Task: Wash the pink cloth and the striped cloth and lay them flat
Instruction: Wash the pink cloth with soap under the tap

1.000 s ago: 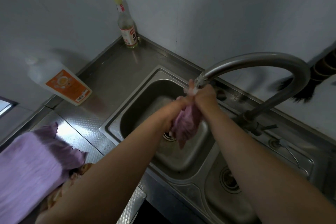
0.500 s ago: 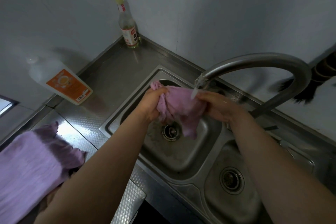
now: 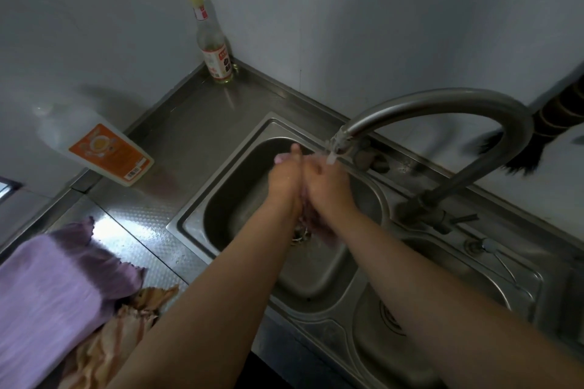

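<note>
Head view, looking down into the corner of a stainless-steel kitchen counter point(image 3: 196, 142) with a double sink. Two bare forearms reach from the bottom edge over the left basin point(image 3: 202, 218), a deep rounded-rectangle bowl of dull brushed metal. The left hand point(image 3: 286, 180) and the right hand point(image 3: 328, 186) are pressed together side by side, fingers curled around a bunched pink cloth point(image 3: 325, 235). Most of the cloth is hidden between the palms; a wet, crumpled pink end hangs below the right wrist, above the drain. A curved steel gooseneck tap point(image 3: 442, 102) arches over from the right, and a thin stream of water point(image 3: 331, 158) falls from its spout onto the hands.

On the textured steel drainboard at the lower left lies a second, lilac-pink cloth point(image 3: 50, 300), soft and ribbed with a wavy edge, spread partly flat. It overlaps a crumpled striped cloth point(image 3: 126, 328) in tan and cream, which peeks out beneath it near the left forearm.

A clear glass bottle with a yellow cap point(image 3: 211, 41) stands upright in the back corner. A translucent plastic bottle with an orange label point(image 3: 101, 148) stands at the left wall. The smaller right basin point(image 3: 474, 265) has a round drain. A dark brush point(image 3: 518, 154) hangs on the wall at the right.
</note>
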A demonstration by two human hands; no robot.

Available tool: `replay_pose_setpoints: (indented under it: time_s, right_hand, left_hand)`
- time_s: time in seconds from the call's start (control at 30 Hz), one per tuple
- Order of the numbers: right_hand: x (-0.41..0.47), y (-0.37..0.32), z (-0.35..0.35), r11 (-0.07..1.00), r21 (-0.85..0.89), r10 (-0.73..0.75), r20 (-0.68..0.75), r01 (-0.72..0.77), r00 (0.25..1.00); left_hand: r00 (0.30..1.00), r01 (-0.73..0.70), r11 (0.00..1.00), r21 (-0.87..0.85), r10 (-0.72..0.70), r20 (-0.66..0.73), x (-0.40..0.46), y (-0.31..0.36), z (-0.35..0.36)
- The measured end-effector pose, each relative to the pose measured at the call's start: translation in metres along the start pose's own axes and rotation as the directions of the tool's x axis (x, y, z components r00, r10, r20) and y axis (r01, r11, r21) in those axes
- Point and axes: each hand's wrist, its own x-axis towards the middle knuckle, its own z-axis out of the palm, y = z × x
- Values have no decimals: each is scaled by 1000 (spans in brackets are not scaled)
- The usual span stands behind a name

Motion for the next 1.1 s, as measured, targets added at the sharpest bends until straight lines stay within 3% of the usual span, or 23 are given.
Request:
replay_pose_setpoints:
  time_s: [0.07, 0.13, 0.17, 0.23, 0.33, 0.43, 0.47, 0.53, 0.57, 0.6, 0.67, 0.77, 0.87, 1.0, 1.1]
  right_hand:
    - [-3, -4, -1, 1000, 22, 10, -1, -10, 1000]
    - [6, -12, -14, 999, 42, -22, -90, 26, 996]
    - [10, -15, -17, 998, 50, -23, -114, 29, 993]
    - [8, -17, -10, 993, 118, 41, -74, -32, 996]
    - [0, -13, 6, 994, -14, 109, -11, -109, 994]
    - [11, -24, -11, 997, 39, 78, -140, -74, 987]
    - [14, -25, -14, 998, 40, 51, -175, -45, 983]
    - [10, -23, -5, 998, 49, 41, -128, -35, 991]
    - [5, -18, 4, 999, -10, 32, -71, -33, 997]
    - [1, -14, 9, 996, -93, 15, -25, -18, 1000]
    - [8, -12, 2, 994, -102, 41, -34, -44, 999]
    - [34, -14, -25, 998, -55, 30, -44, -32, 999]
    - [55, -4, -36, 992, -89, 88, 17, -86, 996]
    - [49, 10, -54, 973, 93, 183, 252, -212, 950]
    - [38, 23, -74, 982, -98, 191, 540, -164, 820]
  left_hand:
    - [999, 31, 1000, 3, -31, 33, 1, -1, -2]
    - [984, 131, 991, 35, -135, 119, -17, -5, 5]
    - [983, 109, 993, 39, -114, 144, -18, -9, 8]
    - [994, 60, 998, -11, -59, 95, -8, 0, 6]
    - [1000, -9, 1000, 12, 9, -8, -1, 12, -3]
    - [975, 142, 989, -47, -132, 178, -17, 1, 3]
    - [978, 135, 990, -42, -126, 167, -18, -1, 5]
    - [988, 102, 989, -111, -87, 131, -8, 10, 2]
    - [994, 103, 990, -101, -98, 47, -4, 16, -1]
    - [994, 99, 991, -85, -96, 49, -4, 16, -4]
    - [983, 105, 978, -179, -75, 166, -12, 9, -9]
    - [940, 85, 995, -42, -66, 336, -25, -11, -7]
    - [926, -46, 994, 101, 4, 379, -20, -3, -17]
    - [927, -13, 980, 199, -63, 370, 5, 15, -46]
    - [932, 50, 992, 114, -87, 351, 16, 27, -59]
